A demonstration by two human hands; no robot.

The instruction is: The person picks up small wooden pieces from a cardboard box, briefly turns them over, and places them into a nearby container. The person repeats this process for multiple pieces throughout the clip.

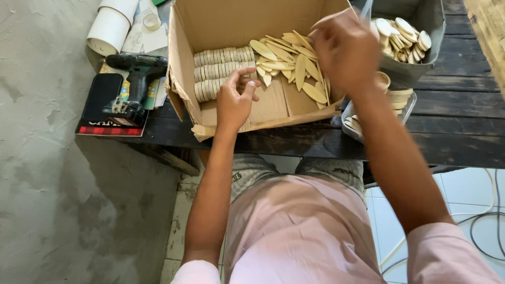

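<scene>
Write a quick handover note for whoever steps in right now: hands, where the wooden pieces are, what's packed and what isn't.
Left hand: inside the cardboard box, fingers at the end of the stacked rows; whether it grips a piece cannot be told.
Right hand: raised over the box's right side, blurred; hold unclear.
Done: three rows of oval wooden pieces stand on edge at the box's left.
Left: loose pieces lie unsorted in the box; more fill the grey bin and the small tray on the right.
</scene>
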